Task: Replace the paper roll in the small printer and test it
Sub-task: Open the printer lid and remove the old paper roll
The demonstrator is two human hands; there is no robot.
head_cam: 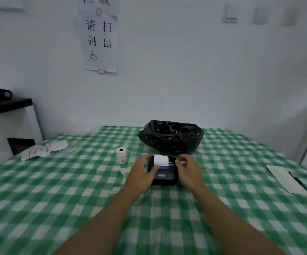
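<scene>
A: Head view, item one: printer (164,171) on checked table (57,199), paper strip (161,160) rising at its 12 o'clock; left hand (141,173) clasps its 9 o'clock side, thumb on top.

B: Right hand (187,168), fingers curled, at 3 o'clock, equally near; spare roll (121,155) upright at 10 o'clock.

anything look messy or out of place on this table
Yes: crumpled white paper scraps with red markings lie strewn at the far left edge of the green checked tablecloth. A white paper strip sticks out of the small black printer, as expected.
</scene>
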